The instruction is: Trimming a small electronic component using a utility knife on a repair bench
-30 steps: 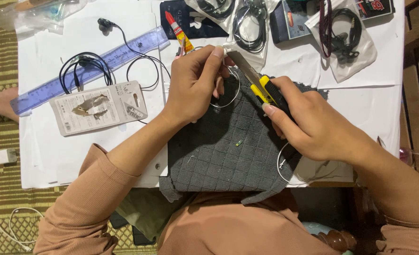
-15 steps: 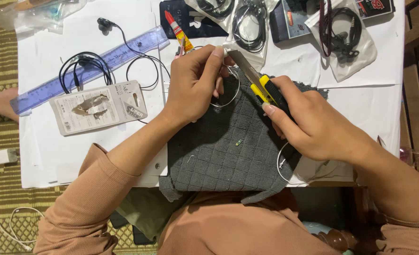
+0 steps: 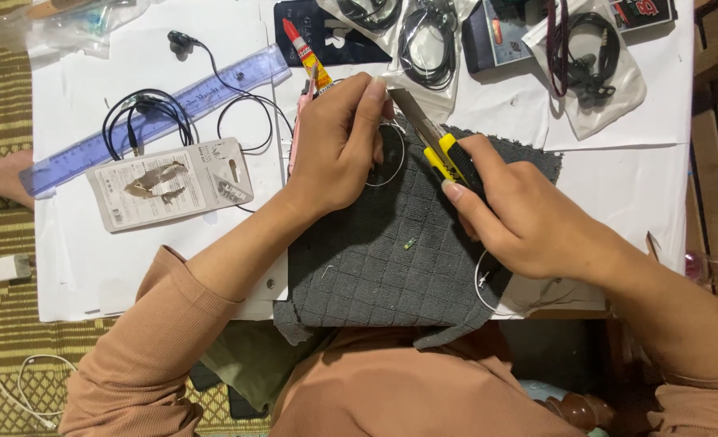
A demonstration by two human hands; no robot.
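Note:
My right hand [image 3: 521,214] grips a yellow and black utility knife [image 3: 444,154], its blade pointing up and left toward my left fingertips. My left hand [image 3: 338,146] pinches a thin white wire [image 3: 391,166] that loops over the grey quilted cloth [image 3: 375,259]. The cloth lies on the white paper-covered table [image 3: 92,267] in front of me. What exactly sits under my left fingertips is hidden. A second loop of white wire [image 3: 482,287] pokes out beneath my right hand.
A blue ruler [image 3: 132,121], black earphone cables [image 3: 144,113] and a grey blister card [image 3: 169,184] lie at the left. A small red and yellow glue tube [image 3: 310,55] and several bagged black cables [image 3: 427,40] sit along the far edge. A white charger [image 3: 11,267] rests on the mat.

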